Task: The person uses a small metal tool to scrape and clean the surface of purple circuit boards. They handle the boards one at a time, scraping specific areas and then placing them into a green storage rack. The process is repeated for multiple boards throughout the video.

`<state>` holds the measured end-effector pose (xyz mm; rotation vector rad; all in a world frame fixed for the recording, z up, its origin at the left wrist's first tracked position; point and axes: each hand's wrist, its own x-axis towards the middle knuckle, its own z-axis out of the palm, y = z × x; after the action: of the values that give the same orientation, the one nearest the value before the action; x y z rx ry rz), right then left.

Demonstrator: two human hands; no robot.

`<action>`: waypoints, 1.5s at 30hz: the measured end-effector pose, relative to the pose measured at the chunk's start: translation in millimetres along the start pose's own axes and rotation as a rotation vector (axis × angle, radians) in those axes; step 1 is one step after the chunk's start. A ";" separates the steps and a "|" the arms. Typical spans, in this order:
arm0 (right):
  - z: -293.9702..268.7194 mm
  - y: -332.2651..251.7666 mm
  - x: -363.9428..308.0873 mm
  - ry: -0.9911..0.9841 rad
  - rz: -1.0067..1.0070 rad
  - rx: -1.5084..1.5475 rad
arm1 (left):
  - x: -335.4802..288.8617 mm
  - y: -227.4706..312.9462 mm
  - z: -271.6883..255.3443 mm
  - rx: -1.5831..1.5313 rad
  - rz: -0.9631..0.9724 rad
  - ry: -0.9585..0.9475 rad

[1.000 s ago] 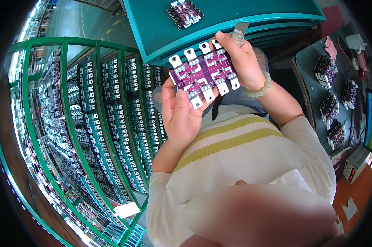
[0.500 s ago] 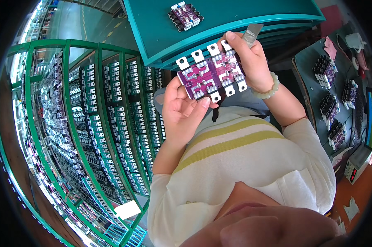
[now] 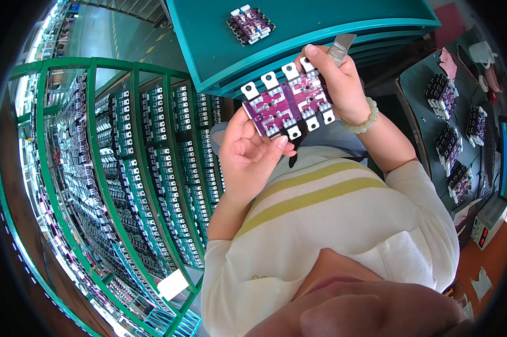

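A purple circuit board (image 3: 290, 101) with white metal-tabbed components along both long edges is held up between my hands. My left hand (image 3: 250, 154) grips its lower left corner, thumb on the front edge and fingers behind. At the upper right end my right hand (image 3: 340, 84) holds it, thumb lying along the edge. A flat grey strip (image 3: 342, 48) sticks out beside that thumb, its lower end hidden in the hand. On the teal cabinet top (image 3: 315, 16), beyond my hands, lies a stack of similar purple boards (image 3: 251, 24).
A green-framed rack (image 3: 134, 140) packed with rows of boards stands at my left. More board stacks (image 3: 448, 147) sit on the dark bench (image 3: 419, 92) to the right. A small device with a red display (image 3: 483, 233) stands at lower right.
The board and both hands stay nearly in place, with only a slight shift. My left thumb has slid a little along the board's lower edge.
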<state>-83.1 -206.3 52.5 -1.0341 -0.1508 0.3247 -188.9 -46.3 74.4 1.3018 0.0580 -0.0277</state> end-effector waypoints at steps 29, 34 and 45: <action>-1.6 16.2 0.4 0.012 -0.026 0.141 | -3.6 7.7 1.2 0.029 -0.023 0.008; 2.6 13.5 -1.5 0.049 -0.016 0.117 | -3.0 4.0 -0.6 -0.025 -0.015 0.027; 3.7 13.7 2.9 -0.018 0.082 0.232 | -1.2 -3.6 -8.0 -0.170 -0.021 0.135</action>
<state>-84.0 -195.9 42.5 -0.8093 -0.0848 0.4166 -190.5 -39.6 68.9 1.1318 0.1855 0.0459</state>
